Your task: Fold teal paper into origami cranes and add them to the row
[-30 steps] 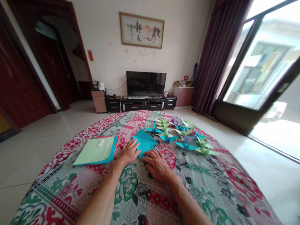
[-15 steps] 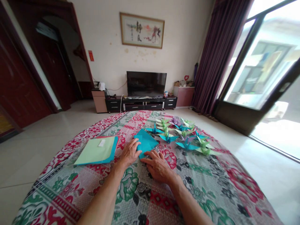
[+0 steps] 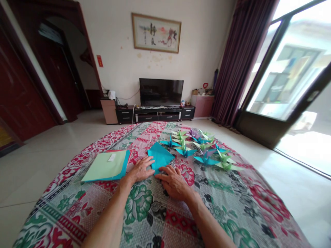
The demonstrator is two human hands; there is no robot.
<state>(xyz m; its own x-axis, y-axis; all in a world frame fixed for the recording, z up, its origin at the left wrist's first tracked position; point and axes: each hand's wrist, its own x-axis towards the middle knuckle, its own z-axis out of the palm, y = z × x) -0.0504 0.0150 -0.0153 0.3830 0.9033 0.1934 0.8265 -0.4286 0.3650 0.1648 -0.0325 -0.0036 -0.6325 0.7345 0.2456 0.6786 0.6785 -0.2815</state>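
A blue sheet of paper (image 3: 160,155), folded and lying flat with one corner pointing away, is on the patterned tablecloth (image 3: 155,210). My left hand (image 3: 141,168) rests at its left edge, fingers spread, fingertips on the paper. On the near right edge lies my right hand (image 3: 173,181), its fingers stretched out and touching the paper. Left of my hands sits a stack of square papers (image 3: 106,167), light green on top with blue and red below, bearing a small white slip (image 3: 112,157). Several folded paper cranes (image 3: 207,158) in blue, green and purple stand to the right.
The round table's far edge faces a television (image 3: 161,92) on a low black cabinet (image 3: 157,115). A framed picture (image 3: 156,32) hangs above. To the right are a purple curtain (image 3: 240,65) and a glass door (image 3: 287,79); dark red doors stand at the left.
My left hand has shifted slightly left and towards me along the paper's edge, uncovering a little more blue. My right hand has stayed in place.
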